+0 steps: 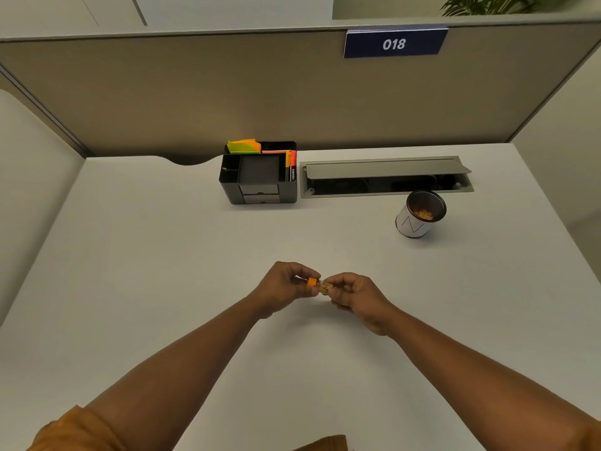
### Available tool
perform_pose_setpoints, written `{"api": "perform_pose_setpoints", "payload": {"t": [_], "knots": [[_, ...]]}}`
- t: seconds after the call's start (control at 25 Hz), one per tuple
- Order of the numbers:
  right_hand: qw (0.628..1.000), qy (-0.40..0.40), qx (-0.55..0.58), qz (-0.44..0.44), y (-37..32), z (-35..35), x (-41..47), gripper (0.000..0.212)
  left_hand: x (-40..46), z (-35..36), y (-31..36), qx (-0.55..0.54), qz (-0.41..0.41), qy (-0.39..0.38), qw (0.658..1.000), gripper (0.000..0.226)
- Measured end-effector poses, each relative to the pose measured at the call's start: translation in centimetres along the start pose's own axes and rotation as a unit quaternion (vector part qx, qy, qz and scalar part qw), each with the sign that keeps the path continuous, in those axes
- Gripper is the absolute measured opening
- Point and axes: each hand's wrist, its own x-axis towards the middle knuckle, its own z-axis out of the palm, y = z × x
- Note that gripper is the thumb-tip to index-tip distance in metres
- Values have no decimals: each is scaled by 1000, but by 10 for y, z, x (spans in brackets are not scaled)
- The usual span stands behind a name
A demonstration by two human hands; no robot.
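Note:
Over the middle of the white desk [162, 271] my two hands meet around a small sharpener with an orange end and a clear body showing shavings [317, 284]. My left hand [286, 288] pinches the orange end with curled fingers. My right hand [354, 296] grips the clear end; whatever else it holds is hidden by its fingers. A white cup with a dark rim [419, 214] stands at the back right, with orange-brown shavings inside.
A black desk organiser [260, 177] with bright sticky notes and markers stands at the back centre. Right of it lies an open grey cable tray [387, 177] set into the desk. Beige partition walls with a blue "018" sign [394, 43] enclose the desk.

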Motion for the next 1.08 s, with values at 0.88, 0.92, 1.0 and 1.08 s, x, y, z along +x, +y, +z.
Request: {"api": "perform_pose_setpoints", "payload": {"t": [0.88,0.92,1.0,1.08], "knots": [[997,35,-61,-33,-17,1,-4,16,-9,9,7,-39,29,51,998,27],[998,21,-61,-24,-17,0,-5,16,-9,7,7,-34,27,40,998,27],[997,0,-71,-7,-18,-3,-6,17,-10,5,6,-36,27,24,999,27],[997,-2,-75,0,-18,-4,-6,16,-12,5,4,-53,28,17,998,26]]}}
